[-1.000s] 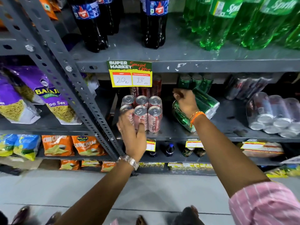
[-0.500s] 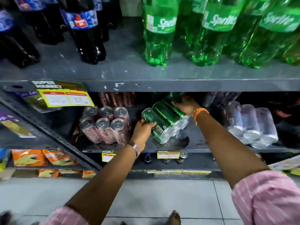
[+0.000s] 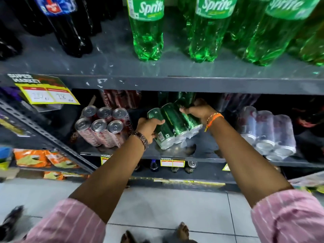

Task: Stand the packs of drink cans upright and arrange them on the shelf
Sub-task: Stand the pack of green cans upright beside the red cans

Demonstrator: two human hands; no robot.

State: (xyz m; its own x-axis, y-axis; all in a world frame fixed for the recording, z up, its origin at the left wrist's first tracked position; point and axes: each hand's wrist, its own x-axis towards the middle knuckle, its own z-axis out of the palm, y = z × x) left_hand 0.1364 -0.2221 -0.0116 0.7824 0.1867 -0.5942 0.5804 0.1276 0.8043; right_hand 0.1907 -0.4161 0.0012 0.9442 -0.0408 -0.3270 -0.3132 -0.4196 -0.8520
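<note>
Glossy plastic wraps the green metal can pack (image 3: pixel 172 126); shelf (image 3: pixel 206 151) matt metal.

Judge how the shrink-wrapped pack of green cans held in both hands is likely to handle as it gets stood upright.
The green can pack probably moves as one stiff block, since clear wrap binds the cans tightly. It likely weighs a fair amount: the left hand and right hand both grip it. The glossy film may be slippery, and tilted like this it could slide.

The left hand (image 3: pixel 149 128) has left the red pack (image 3: pixel 103 128) (now upright) to grip the green pack (image 3: pixel 173 125).
</note>
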